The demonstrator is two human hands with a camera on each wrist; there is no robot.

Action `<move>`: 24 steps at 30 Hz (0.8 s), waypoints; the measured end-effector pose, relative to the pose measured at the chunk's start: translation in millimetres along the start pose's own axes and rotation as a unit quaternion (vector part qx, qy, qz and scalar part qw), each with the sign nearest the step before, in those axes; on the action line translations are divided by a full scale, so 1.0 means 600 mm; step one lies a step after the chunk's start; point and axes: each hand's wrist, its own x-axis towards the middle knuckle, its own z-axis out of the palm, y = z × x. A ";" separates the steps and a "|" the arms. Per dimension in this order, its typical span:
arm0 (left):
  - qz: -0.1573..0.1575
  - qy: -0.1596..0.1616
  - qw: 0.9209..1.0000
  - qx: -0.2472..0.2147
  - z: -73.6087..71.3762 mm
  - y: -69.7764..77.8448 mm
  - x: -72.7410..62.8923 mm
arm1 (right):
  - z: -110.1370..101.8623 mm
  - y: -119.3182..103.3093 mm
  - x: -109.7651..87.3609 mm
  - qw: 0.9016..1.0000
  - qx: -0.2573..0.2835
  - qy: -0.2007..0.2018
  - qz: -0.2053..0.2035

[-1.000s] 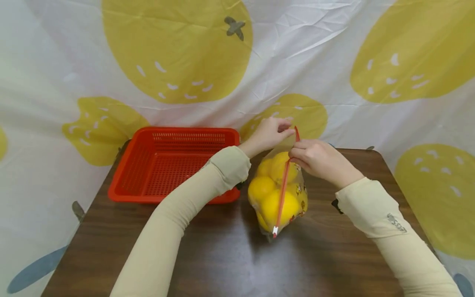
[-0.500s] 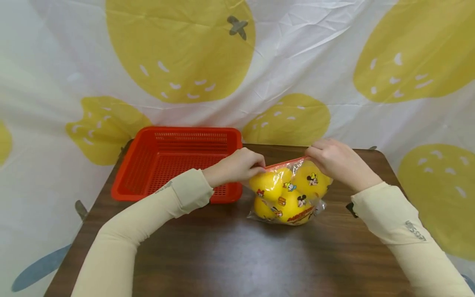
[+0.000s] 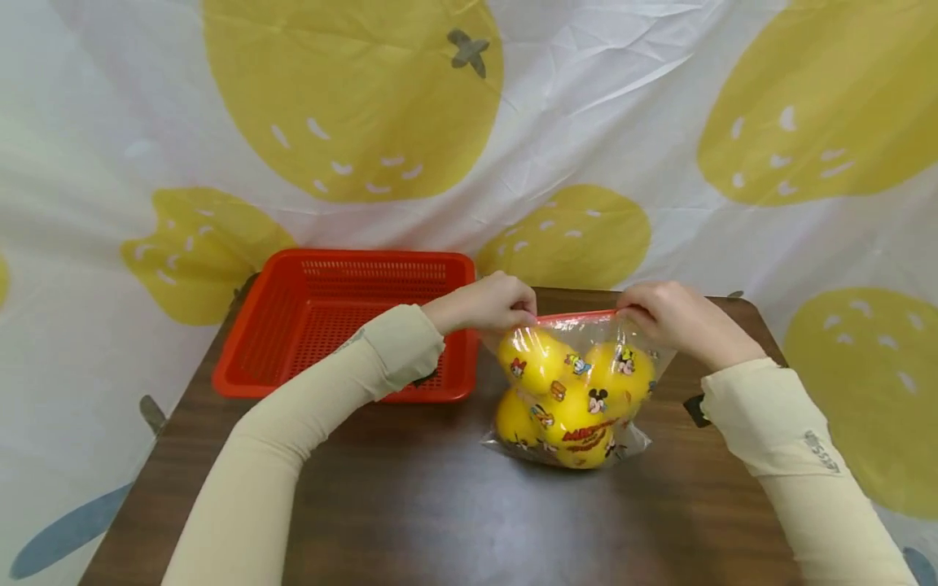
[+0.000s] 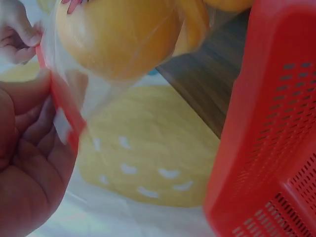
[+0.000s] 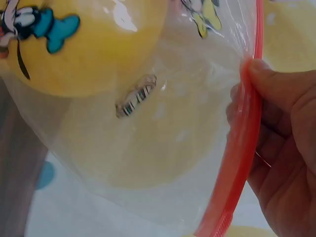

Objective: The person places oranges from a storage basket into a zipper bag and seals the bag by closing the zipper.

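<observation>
In the head view a clear zip bag [image 3: 564, 399] with a red zip edge [image 3: 579, 316] and printed cartoon figures stands facing me at the right of the table. Several round yellow fruits [image 3: 533, 358] fill it; their exact kind is unclear. My left hand [image 3: 501, 301] pinches the zip edge near its left end, thumb against the strip in the left wrist view. At the other end my right hand [image 3: 665, 316] pinches the same strip between thumb and fingers, as the right wrist view shows [image 5: 286, 113]. Some of the fruit is covered by prints and glare.
A red plastic basket [image 3: 234, 358] with slotted walls stands left of the bag, close to my left hand and forearm. The brown wooden table [image 3: 469, 521] ends at a hanging cloth [image 3: 615, 106] printed with yellow fruit.
The bag was edge-on with its white slider toward me, my left hand apart from it. It has turned to face me, both hands now hold the zip edge, and that edge has levelled.
</observation>
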 end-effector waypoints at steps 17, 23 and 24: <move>-0.181 0.005 0.984 -0.006 0.068 -0.069 0.082 | 0.126 0.076 0.040 0.973 0.064 -0.059 0.212; -0.192 0.019 0.981 -0.020 0.070 -0.077 0.079 | 0.126 0.076 0.040 0.971 0.081 -0.066 0.216; -0.193 0.021 0.981 -0.022 0.070 -0.078 0.077 | 0.125 0.076 0.038 0.972 0.080 -0.066 0.213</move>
